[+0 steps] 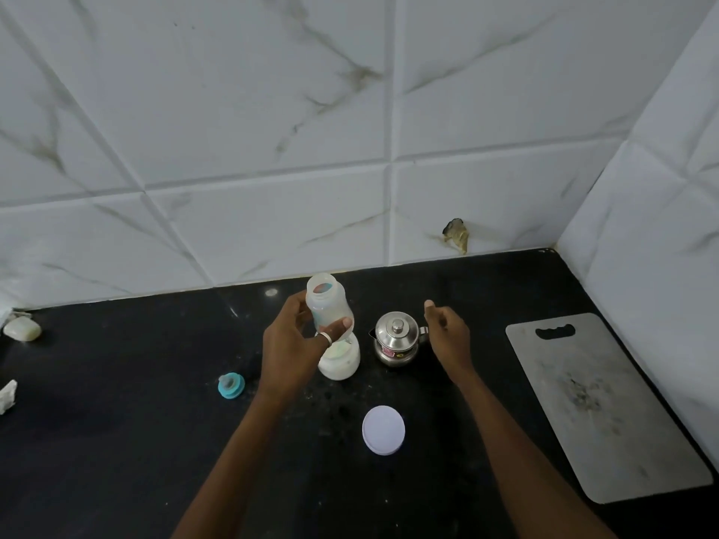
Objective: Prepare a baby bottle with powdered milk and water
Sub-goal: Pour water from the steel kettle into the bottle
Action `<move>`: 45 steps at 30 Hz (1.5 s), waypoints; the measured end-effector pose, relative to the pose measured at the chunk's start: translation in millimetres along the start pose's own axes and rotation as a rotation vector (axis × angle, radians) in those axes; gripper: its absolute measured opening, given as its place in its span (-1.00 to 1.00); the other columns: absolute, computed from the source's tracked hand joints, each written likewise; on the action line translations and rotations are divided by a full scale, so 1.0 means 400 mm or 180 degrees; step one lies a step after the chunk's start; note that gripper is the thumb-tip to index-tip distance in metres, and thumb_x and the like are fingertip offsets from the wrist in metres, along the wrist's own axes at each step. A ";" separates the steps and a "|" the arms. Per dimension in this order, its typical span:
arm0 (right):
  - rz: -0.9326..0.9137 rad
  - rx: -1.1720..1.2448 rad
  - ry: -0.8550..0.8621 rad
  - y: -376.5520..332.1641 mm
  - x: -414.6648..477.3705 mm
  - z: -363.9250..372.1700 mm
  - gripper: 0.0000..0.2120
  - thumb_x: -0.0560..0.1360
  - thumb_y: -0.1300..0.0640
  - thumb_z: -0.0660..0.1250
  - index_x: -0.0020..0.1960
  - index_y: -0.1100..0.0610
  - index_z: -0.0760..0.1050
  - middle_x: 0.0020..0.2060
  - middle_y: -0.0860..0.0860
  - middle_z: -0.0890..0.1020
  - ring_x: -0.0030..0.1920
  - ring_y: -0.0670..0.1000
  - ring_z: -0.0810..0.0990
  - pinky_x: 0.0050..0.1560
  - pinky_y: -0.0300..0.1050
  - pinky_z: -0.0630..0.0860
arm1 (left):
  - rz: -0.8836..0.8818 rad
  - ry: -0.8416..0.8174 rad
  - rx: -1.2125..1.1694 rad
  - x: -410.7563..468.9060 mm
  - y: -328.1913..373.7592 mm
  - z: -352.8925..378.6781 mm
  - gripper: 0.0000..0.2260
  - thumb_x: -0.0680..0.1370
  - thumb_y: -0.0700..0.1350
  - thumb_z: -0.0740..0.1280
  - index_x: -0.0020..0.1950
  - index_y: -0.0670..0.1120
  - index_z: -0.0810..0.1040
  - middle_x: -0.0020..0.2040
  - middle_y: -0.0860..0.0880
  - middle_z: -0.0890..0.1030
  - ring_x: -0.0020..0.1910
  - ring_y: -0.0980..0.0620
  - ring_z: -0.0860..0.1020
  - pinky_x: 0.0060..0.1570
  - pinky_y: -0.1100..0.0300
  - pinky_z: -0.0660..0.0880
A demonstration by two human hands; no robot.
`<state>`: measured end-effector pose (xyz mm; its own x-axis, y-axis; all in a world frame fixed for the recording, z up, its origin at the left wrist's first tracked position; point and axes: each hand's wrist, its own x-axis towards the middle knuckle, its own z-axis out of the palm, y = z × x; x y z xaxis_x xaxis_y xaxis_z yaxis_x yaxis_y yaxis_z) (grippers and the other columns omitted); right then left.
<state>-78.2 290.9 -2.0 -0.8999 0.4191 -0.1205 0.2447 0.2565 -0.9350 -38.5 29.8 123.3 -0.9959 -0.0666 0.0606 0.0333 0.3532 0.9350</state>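
My left hand grips a clear baby bottle and holds it above the counter, open mouth tilted toward me. Right below it stands an open white jar of milk powder. Its white lid lies flat nearer to me. A small steel pot with a knobbed lid stands right of the jar. My right hand hovers beside the pot's handle with fingers loosely curled and holds nothing. The teal bottle ring with its teat lies left of the jar.
The black counter meets tiled walls at the back and right. A grey cutting board lies at the right. A pale soap-like lump and a white scrap sit at the far left.
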 end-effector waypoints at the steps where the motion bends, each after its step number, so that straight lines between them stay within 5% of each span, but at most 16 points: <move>1: 0.0045 0.0004 -0.0013 0.012 0.006 0.002 -0.56 0.64 -0.17 0.27 -0.21 0.17 0.51 -0.31 0.07 0.58 -0.30 -0.07 0.52 -0.23 -0.15 0.45 | -0.0022 -0.0006 0.0017 0.001 -0.002 0.007 -0.47 0.39 0.09 0.60 0.31 0.18 0.51 0.14 0.33 0.63 0.11 0.42 0.60 -0.01 0.52 0.51; 5: 0.0104 -0.0030 -0.0138 0.041 0.018 0.012 -0.52 0.62 -0.15 0.31 -0.34 0.15 0.42 -0.42 0.01 0.50 -0.41 -0.13 0.45 -0.28 -0.14 0.42 | -0.0079 -0.0038 0.0096 0.000 -0.010 0.030 -0.45 0.39 0.10 0.59 0.31 0.21 0.47 0.12 0.37 0.59 0.08 0.50 0.56 -0.04 0.56 0.48; 9: 0.0289 0.0446 -0.0533 0.065 0.018 0.022 -0.44 0.62 -0.12 0.35 -0.28 0.36 0.43 -0.41 0.13 0.48 -0.38 0.05 0.45 -0.31 -0.01 0.44 | -0.0129 -0.0041 0.0124 -0.009 -0.025 0.046 -0.43 0.41 0.04 0.59 0.37 0.11 0.50 0.16 0.29 0.62 0.12 0.48 0.56 0.00 0.56 0.48; 17: 0.0289 0.0842 -0.0706 0.083 0.032 0.041 -0.38 0.58 -0.15 0.39 -0.26 0.43 0.46 -0.46 0.03 0.37 -0.41 -0.05 0.32 -0.37 -0.14 0.28 | -0.0199 0.0043 0.0210 -0.031 -0.041 0.058 -0.45 0.35 0.17 0.55 0.29 0.22 0.47 0.12 0.37 0.59 0.12 0.48 0.56 -0.01 0.50 0.50; 22: 0.0541 0.1278 -0.0676 0.074 0.028 0.053 -0.53 0.55 -0.09 0.45 -0.12 0.38 0.66 -0.30 0.25 0.64 -0.24 0.03 0.56 -0.12 0.00 0.48 | -0.0232 0.0123 0.0218 -0.037 -0.058 0.042 -0.41 0.36 0.14 0.57 0.35 0.14 0.50 0.15 0.32 0.61 0.17 0.34 0.60 0.13 0.34 0.55; 26: 0.0530 0.1558 -0.0622 0.028 0.020 0.049 -0.30 0.48 -0.17 0.49 -0.03 0.55 0.49 -0.21 0.40 0.57 -0.13 0.14 0.53 -0.03 0.08 0.44 | -0.0238 0.0193 0.0203 -0.039 -0.057 0.020 -0.42 0.37 0.13 0.59 0.35 0.15 0.51 0.16 0.29 0.64 0.20 0.23 0.63 0.15 0.27 0.58; 32: 0.0472 0.1964 -0.0629 -0.145 0.017 0.017 -0.57 0.53 -0.03 0.48 -0.09 0.39 0.64 -0.22 0.23 0.60 -0.14 0.15 0.55 -0.05 0.07 0.46 | -0.0142 0.0324 0.0204 -0.030 -0.012 -0.023 -0.53 0.39 0.07 0.63 0.20 0.30 0.52 0.11 0.39 0.65 0.13 0.32 0.63 0.03 0.37 0.58; 35: 0.0224 0.1987 -0.0686 -0.278 0.006 -0.008 -0.71 0.52 -0.02 0.49 -0.26 0.17 0.68 -0.34 0.11 0.59 -0.23 0.08 0.56 -0.10 -0.02 0.49 | -0.0011 0.0381 0.0225 -0.016 0.032 -0.057 -0.56 0.40 0.05 0.63 0.18 0.29 0.53 0.06 0.39 0.66 0.12 0.36 0.62 0.01 0.41 0.56; 41: -0.0267 0.1954 -0.0559 -0.592 -0.042 -0.069 -0.65 0.46 -0.07 0.54 -0.13 0.25 0.62 -0.41 0.09 0.34 -0.38 0.02 0.29 -0.34 -0.14 0.27 | 0.0409 0.0473 0.0137 0.020 0.156 -0.147 -0.47 0.41 0.09 0.61 0.32 0.15 0.52 0.11 0.35 0.61 0.10 0.39 0.59 -0.02 0.45 0.51; 45: -0.0480 0.1992 -0.0579 -0.806 -0.102 -0.121 -0.72 0.45 -0.06 0.53 -0.26 0.10 0.58 -0.47 -0.05 0.29 -0.45 -0.06 0.21 -0.41 -0.17 0.17 | 0.0651 0.0572 0.0005 0.039 0.248 -0.215 -0.44 0.40 0.14 0.59 0.35 0.08 0.55 0.16 0.24 0.65 0.15 0.31 0.60 0.00 0.52 0.44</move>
<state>-102.8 233.2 320.5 -0.9678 0.2507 0.0236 -0.0948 -0.2758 -0.9565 -43.5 -16.6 247.0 -0.9377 -0.1582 0.3092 0.2319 0.3777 0.8964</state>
